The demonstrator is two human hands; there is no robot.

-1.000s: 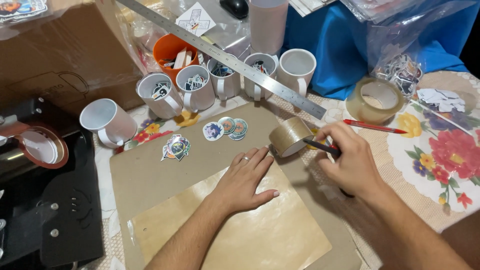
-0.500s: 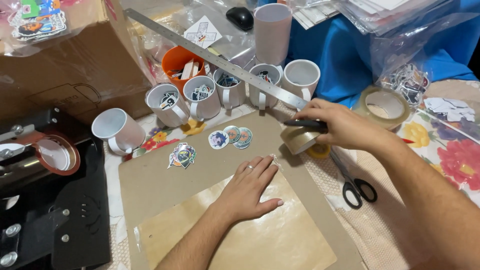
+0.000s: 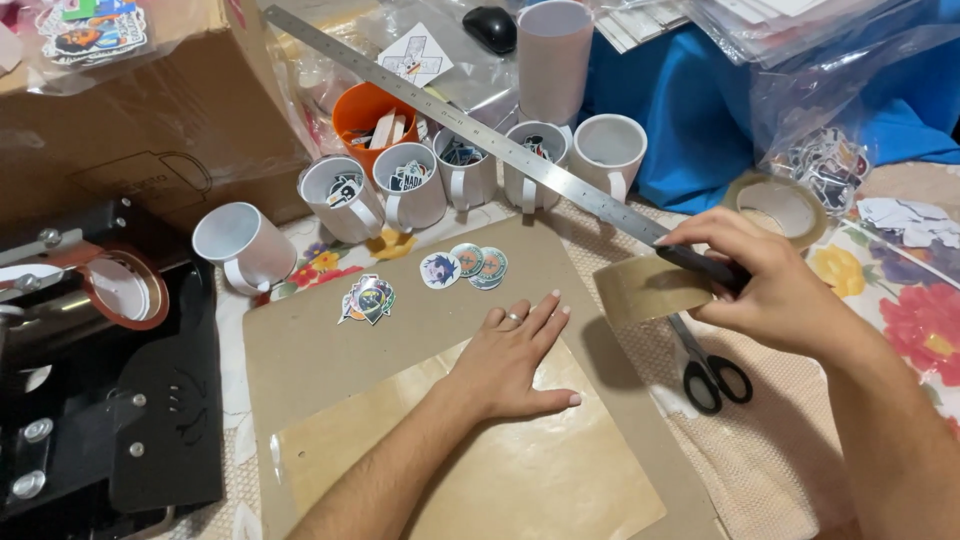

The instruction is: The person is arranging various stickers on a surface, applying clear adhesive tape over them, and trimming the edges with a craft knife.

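Brown packing tape roll (image 3: 650, 288) held up off the table in the right hand (image 3: 775, 290), fingers curled over it and clenched around a dark handle (image 3: 705, 268) at its top edge. Roll sits just right of the left hand, above the edge of the flat brown cardboard sheet (image 3: 330, 350).

Left hand (image 3: 510, 355) lies open, palm down, fingers spread, pressing on the cardboard where a glossy tan sheet (image 3: 500, 470) overlaps it. Ring on one finger. Grasps nothing.

Black-handled scissors (image 3: 705, 365) lie on the woven beige mat, directly under the right hand, not touched.

Round printed stickers (image 3: 468, 266) in a small cluster on the cardboard, just beyond the left fingertips; a larger irregular sticker (image 3: 368, 298) to their left.

Long steel ruler (image 3: 470, 125) rests diagonally across the rims of the white mugs (image 3: 410, 185), its near end close by the right hand's fingers. Row of mugs stands upright behind the cardboard, several with stickers inside; one more white mug (image 3: 240, 245) is tipped on its side at left. Orange cup (image 3: 375, 115) behind the row.

Second tape roll, clear-tan (image 3: 778, 205), lies flat on the flowered cloth beyond the right hand. Black mug press (image 3: 100, 400) at far left.
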